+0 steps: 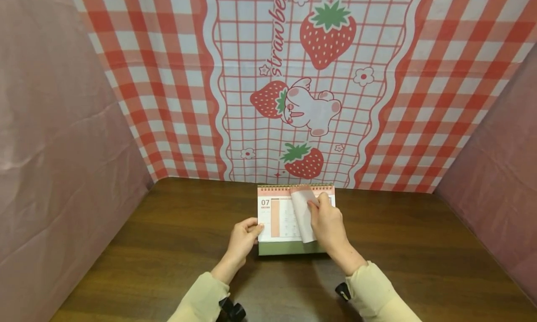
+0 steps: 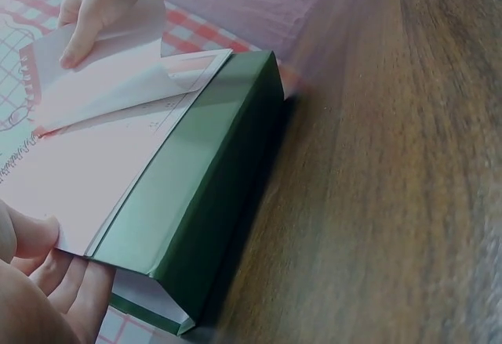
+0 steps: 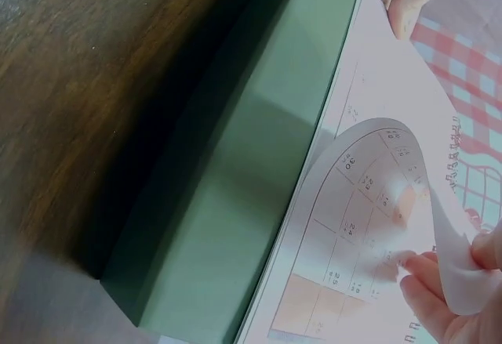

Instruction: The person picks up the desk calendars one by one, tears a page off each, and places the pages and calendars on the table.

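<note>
A spiral-bound desk calendar [image 1: 286,219] on a green stand [image 1: 285,249] leans back on the table, its front sheet marked 07. At its left edge my left hand [image 1: 242,242] grips the calendar, thumb in front and fingers behind, as the left wrist view also shows. My right hand [image 1: 330,225] pinches a calendar page [image 1: 303,215] between thumb and fingers. That page is curled over leftward, still attached to the rings at the top. Printed dates show on the curling page [image 3: 337,226] in the right wrist view.
Brown wood-grain table [image 1: 176,247] surrounds the stand. Just behind it rises a strawberry-print cloth [image 1: 289,103] with red checks. Pink cloth [image 1: 63,149] hangs on the left and more pink cloth [image 1: 495,149] on the right.
</note>
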`<state>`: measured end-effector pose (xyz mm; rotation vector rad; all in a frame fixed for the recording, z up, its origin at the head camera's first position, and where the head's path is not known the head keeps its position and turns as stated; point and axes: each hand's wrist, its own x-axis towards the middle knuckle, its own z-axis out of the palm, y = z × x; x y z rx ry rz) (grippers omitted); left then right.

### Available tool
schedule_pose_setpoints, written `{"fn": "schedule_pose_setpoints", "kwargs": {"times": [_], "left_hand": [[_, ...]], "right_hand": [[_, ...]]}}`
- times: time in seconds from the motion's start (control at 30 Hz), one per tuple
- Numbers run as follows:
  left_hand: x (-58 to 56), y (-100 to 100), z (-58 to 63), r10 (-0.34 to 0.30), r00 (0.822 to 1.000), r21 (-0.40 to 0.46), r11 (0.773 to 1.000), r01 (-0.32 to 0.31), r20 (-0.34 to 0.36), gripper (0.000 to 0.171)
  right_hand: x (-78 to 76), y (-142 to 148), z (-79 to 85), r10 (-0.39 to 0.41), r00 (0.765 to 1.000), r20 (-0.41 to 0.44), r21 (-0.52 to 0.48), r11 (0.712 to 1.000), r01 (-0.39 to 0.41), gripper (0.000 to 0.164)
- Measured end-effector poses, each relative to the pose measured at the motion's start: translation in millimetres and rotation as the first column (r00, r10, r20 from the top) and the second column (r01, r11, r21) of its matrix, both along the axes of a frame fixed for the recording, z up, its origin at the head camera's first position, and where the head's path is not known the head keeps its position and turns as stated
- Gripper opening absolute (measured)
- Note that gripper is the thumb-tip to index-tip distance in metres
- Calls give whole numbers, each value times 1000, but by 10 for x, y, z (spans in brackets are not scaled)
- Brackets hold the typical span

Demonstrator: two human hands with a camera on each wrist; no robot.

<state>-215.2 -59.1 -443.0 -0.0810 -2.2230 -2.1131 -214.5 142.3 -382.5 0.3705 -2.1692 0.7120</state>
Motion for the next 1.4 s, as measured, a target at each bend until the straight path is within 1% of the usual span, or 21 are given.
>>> {"fn": "schedule_pose_setpoints", "kwargs": {"times": [0.03, 0.13, 0.23, 0.47, 0.67, 0.77, 0.87, 0.97, 1.03, 1.1, 1.17, 1.33, 1.4], "left_hand": [[0, -1, -4, 0, 1000, -1, 1000, 0, 3, 21], [7, 0, -12, -6, 1000, -7, 1000, 6, -1, 21], [10, 3, -14, -5, 1000, -1, 1000, 5, 7, 20], [2, -8, 3, -12, 1000, 1, 1000, 12, 9, 21], [-20, -45, -6, -12, 999, 3, 1000, 12, 32, 21], [10, -57, 42, -9, 999, 6, 1000, 9, 42, 20], [89, -47, 162, -16, 999, 14, 1000, 16, 36, 20], [155, -30, 237, -25, 1000, 15, 1000, 25, 12, 21], [176, -20, 255, -26, 1000, 13, 1000, 26, 2, 22], [168, -17, 238, -26, 1000, 8, 1000, 26, -2, 22], [136, -17, 208, -26, 1000, 11, 1000, 26, 12, 22], [5, -32, 47, -28, 999, 20, 999, 27, 43, 22], [-25, -38, 13, -28, 999, 22, 999, 27, 45, 23]], "right_hand": [[1, 2, -1, 1, 1000, -21, 2, 1000, -1, 24], [5, 14, 0, 7, 999, -42, 1, 1000, -7, 25], [0, 31, 2, 4, 999, -33, 8, 1000, -3, 25], [-4, 84, 13, 23, 998, 55, 22, 999, -25, 24], [25, 147, 10, 55, 988, 141, -55, 997, -48, 25], [27, 163, 10, 82, 980, 180, -72, 995, -70, 24], [30, 173, 17, 73, 979, 191, -79, 995, -59, 24], [37, 184, 17, 47, 983, 176, -75, 997, -34, 26], [36, 192, 12, 25, 989, 148, -61, 998, -16, 27], [31, 197, 6, 16, 992, 126, -52, 999, -9, 28], [26, 202, 0, 8, 993, 115, -45, 999, -3, 29], [22, 211, 3, 18, 992, 122, -34, 999, -14, 25], [21, 213, 15, 34, 991, 126, -30, 999, -30, 23]]}}
